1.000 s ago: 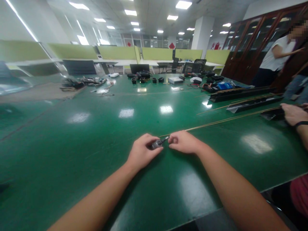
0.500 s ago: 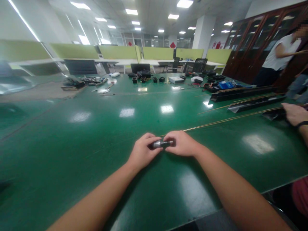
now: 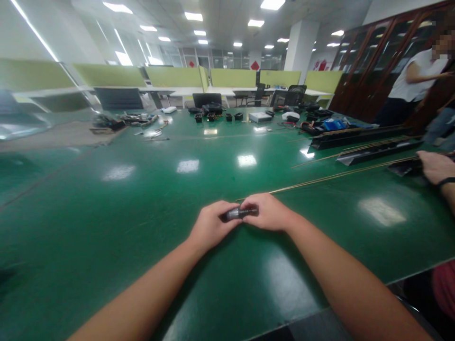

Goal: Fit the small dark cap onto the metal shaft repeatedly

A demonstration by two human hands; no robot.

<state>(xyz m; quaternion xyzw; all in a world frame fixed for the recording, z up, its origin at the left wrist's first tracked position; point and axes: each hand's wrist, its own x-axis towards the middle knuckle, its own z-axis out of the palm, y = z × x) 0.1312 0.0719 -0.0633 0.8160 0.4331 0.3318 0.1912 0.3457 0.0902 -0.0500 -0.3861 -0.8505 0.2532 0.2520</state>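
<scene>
A small dark cylinder with a silvery middle (image 3: 233, 213) lies level between my two hands, low over the table's near half. My left hand (image 3: 213, 221) grips its left end, thumb and fingers closed on the two sides. Around the thinner, dark right end are the pinched fingers and thumb of my right hand (image 3: 267, 212). Both ends are partly hidden by fingers, and its exact kind is too small to make out. Just beyond my right hand, thin golden rods (image 3: 313, 181) lie on the green table (image 3: 142, 199).
Black channel-shaped strips (image 3: 377, 150) lie at right, where another person's hand (image 3: 438, 166) rests on one. Along the far side are several small black blocks (image 3: 229, 117), a grey box (image 3: 260, 117) and a blue item (image 3: 334, 124). A person in a white top (image 3: 412, 78) stands beyond.
My left hand's fingers have shifted slightly on the cylinder, its index finger now lower and flatter. The right hand stays nearly in place.
</scene>
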